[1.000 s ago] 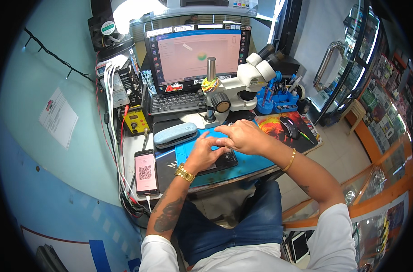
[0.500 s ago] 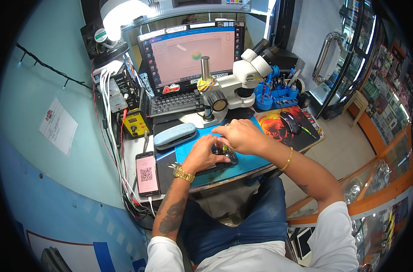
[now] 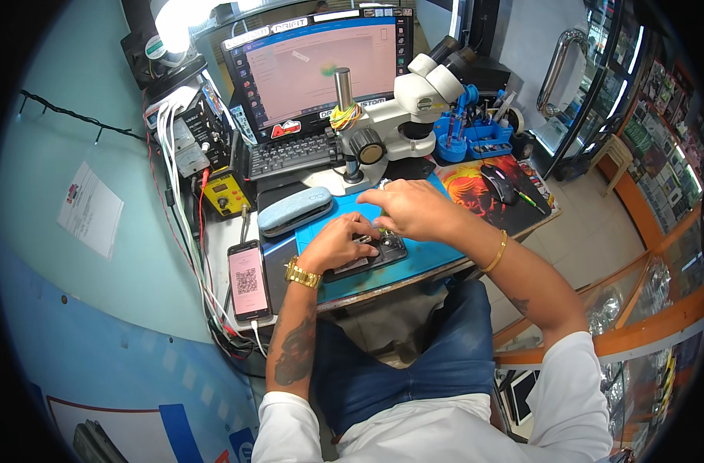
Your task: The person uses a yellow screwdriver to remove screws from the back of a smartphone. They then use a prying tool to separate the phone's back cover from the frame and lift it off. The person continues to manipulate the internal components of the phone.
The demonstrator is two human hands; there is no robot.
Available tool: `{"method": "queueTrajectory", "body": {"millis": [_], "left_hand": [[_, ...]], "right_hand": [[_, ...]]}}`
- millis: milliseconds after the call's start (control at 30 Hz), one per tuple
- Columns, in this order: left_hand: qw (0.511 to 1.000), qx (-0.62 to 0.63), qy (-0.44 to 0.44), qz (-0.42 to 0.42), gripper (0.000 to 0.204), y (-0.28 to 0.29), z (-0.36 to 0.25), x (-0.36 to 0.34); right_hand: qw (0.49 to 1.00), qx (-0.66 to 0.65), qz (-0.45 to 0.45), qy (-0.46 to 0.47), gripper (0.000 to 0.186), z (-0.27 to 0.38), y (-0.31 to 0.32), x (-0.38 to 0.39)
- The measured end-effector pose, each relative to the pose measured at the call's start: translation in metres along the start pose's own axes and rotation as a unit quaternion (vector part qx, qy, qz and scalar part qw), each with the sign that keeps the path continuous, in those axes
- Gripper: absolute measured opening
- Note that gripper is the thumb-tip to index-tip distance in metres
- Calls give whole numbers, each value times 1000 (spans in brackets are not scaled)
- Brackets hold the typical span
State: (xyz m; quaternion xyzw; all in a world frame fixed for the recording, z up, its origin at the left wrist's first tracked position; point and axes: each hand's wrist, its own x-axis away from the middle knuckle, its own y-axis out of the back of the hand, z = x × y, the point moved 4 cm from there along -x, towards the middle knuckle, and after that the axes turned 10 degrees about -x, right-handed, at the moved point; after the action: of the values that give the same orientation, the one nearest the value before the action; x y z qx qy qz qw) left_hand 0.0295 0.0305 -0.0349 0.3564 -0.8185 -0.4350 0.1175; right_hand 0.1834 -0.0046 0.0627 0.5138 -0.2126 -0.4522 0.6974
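A dark, flat device point(image 3: 390, 248), apparently an opened phone, lies on the blue work mat point(image 3: 429, 266). My right hand point(image 3: 414, 210) is closed above it around a slim screwdriver point(image 3: 384, 229); only a green part below the fist and a pale end above it show. My left hand point(image 3: 340, 243) sits low over the device's left side, thumb and fingers bent toward each other. A small shiny bit appears between those fingertips, too small to make out. The microscope base and a blue glasses case point(image 3: 294, 211) are just beyond my hands.
Behind the mat stand a microscope point(image 3: 425, 100), a keyboard point(image 3: 290, 163) and a monitor point(image 3: 321, 77). A charging phone point(image 3: 248, 282) lies left, beside cables and a yellow power unit point(image 3: 227, 193). Right are a mouse point(image 3: 497, 184) and a blue tool holder point(image 3: 487, 143).
My left thumb and fingers have shifted slightly left, away from the green tool. My right hand remains closed above the device. The whole view has tilted a little.
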Motion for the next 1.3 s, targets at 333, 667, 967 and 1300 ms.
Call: {"method": "queueTrajectory", "body": {"millis": [333,667,967,1300], "left_hand": [[998,-46,-6,-47,22,-5,-1,-5],[994,56,-11,-92,16,-1,-1,-7],[967,246,5,-71,49,-6,3,-8],[974,224,29,-36,42,-3,-3,-6]], "right_hand": [[999,-35,-11,-7,33,-6,-1,5],[971,-183,-141,-55,33,-24,12,38],[983,-142,-94,-65,32,-16,-1,44],[988,-108,-90,-56,23,-5,-5,44]]}}
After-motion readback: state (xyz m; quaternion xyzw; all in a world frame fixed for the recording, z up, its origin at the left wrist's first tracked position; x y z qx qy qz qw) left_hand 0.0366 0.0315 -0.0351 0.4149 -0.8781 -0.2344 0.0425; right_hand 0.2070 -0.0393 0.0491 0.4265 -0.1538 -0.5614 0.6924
